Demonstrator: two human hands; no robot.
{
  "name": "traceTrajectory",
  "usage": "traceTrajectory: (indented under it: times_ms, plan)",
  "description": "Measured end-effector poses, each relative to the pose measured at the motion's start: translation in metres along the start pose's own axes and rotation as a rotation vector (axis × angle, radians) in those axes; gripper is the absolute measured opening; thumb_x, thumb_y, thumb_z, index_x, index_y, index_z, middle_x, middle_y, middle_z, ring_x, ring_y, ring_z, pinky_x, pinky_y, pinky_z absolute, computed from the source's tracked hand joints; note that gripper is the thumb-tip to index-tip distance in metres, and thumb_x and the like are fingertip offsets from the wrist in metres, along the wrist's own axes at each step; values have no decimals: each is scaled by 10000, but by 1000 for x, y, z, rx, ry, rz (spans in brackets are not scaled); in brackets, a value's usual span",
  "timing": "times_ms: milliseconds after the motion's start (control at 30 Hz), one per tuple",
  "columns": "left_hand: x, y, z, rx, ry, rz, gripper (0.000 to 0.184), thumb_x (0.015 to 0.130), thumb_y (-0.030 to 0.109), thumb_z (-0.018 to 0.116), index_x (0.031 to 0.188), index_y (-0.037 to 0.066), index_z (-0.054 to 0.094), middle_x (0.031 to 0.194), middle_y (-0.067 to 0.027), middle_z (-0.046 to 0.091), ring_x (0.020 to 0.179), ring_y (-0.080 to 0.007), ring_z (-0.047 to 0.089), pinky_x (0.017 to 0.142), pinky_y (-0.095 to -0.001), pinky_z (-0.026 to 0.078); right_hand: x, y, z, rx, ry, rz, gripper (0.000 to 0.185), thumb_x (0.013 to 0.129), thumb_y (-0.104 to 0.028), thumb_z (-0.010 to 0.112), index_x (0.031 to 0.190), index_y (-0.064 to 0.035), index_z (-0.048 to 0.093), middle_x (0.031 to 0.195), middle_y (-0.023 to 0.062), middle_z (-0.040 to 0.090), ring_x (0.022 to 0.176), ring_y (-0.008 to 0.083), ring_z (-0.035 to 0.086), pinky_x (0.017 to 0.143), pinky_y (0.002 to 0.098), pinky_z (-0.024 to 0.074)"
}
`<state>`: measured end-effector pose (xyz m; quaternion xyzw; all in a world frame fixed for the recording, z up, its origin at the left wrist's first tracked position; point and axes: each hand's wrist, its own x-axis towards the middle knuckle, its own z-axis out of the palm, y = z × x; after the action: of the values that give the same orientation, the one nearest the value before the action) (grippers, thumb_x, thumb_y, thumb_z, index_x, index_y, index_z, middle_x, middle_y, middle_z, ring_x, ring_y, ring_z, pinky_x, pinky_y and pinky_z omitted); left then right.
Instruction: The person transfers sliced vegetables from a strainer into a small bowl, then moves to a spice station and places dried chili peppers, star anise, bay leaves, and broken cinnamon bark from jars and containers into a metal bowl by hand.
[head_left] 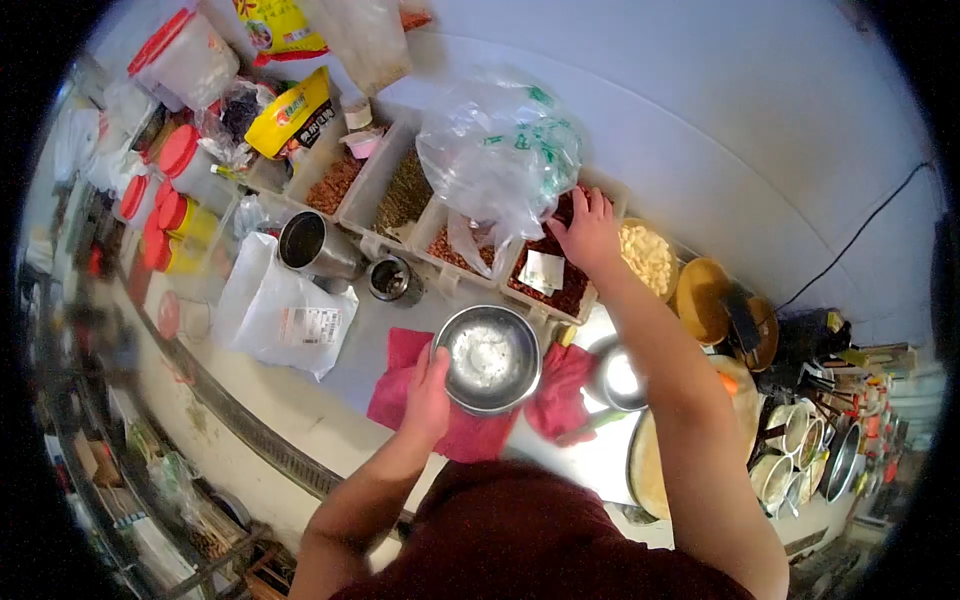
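My left hand point(430, 392) grips the left side of a shiny metal bowl point(488, 360), which has nothing visible in it. The bowl is over a dark pink cloth point(405, 365) on the counter. Stretched forward, my right hand point(592, 232) is at a clear bin of dark red dried pieces point(568, 290), perhaps chillies. Its fingers are apart, and I see nothing held in them. A crumpled clear plastic bag point(500, 150) with green print lies just left of that hand, over the neighbouring bins. A small pale packet point(541, 271) lies on the red pieces.
More bins of spices point(402, 195) stand along the wall to the left. A metal canister point(320, 247), a small jar point(394, 281) and a white package point(285, 305) are left of the bowl. Pale slices point(648, 260) fill a container at right, near a round wooden board point(650, 470).
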<state>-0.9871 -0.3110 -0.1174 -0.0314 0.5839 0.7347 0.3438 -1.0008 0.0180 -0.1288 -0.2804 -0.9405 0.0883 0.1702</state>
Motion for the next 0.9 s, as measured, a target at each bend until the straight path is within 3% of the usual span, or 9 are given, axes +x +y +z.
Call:
traceTrajectory:
  times_ms: [67,133,300,400,533,600,633,733,900]
  plan:
    - [3,4,-2,-74,51,-4,465,984,281,440,1332,-27,417,1286,-112,498,1175,-176,445,1025,-304,320,17,-5,15,-207,2,47,530,832,-340,591,1243,-25,479,1274,229,445,1197,407,423,968,494,397]
    - [10,3,-9,-66,18,-2,459,986,283,436,1324,-27,425,1276,-112,505,1166,-176,452,1020,-305,327,28,-9,25,-166,-275,96,492,845,-348,546,1211,-24,492,1233,216,456,1171,400,443,949,517,403]
    - [24,4,-9,-49,-63,-19,441,987,282,427,1299,-30,448,1251,-116,521,1144,-179,468,1004,-311,346,28,3,41,-117,-133,-73,400,815,-265,586,1145,-42,542,1186,202,487,1045,374,541,844,454,491]
    - [28,12,-1,60,-111,-45,440,987,278,416,1298,-33,447,1248,-125,521,1140,-181,470,1003,-312,352,35,4,20,-35,-154,-17,334,782,-206,618,1072,-41,600,998,185,591,869,359,614,744,397,527]
    - [40,2,13,110,-118,-41,512,978,338,418,1327,-37,418,1285,-177,501,1183,-230,465,1024,-331,334,33,7,-1,501,66,434,184,786,-134,591,928,-28,640,702,116,620,658,244,609,583,363,489]
    - [46,0,22,167,-99,-44,541,974,363,419,1335,-39,409,1301,-195,491,1199,-247,462,1031,-336,327,24,2,-25,1530,-16,877,152,804,-130,586,927,-53,631,714,63,598,599,170,549,505,311,435]
    - [48,2,31,135,-124,-80,563,970,386,423,1336,-41,407,1315,-203,480,1213,-260,455,1035,-338,322,8,-6,-46,1643,-32,938,140,814,-127,568,938,-79,612,718,27,570,555,147,506,465,265,382]
    - [43,16,58,146,-128,-115,589,972,424,416,1327,-46,419,1334,-203,469,1230,-270,448,1038,-335,317,-43,-50,-93,1722,-88,865,113,814,-92,523,910,-75,581,767,44,574,615,144,531,476,276,410]
    - [23,13,74,107,-153,-44,582,981,409,420,1325,-61,416,1312,-174,485,1195,-216,455,1037,-306,320,-108,-84,-107,1523,-106,387,101,813,-29,467,810,-14,567,859,72,584,869,164,531,837,271,393]
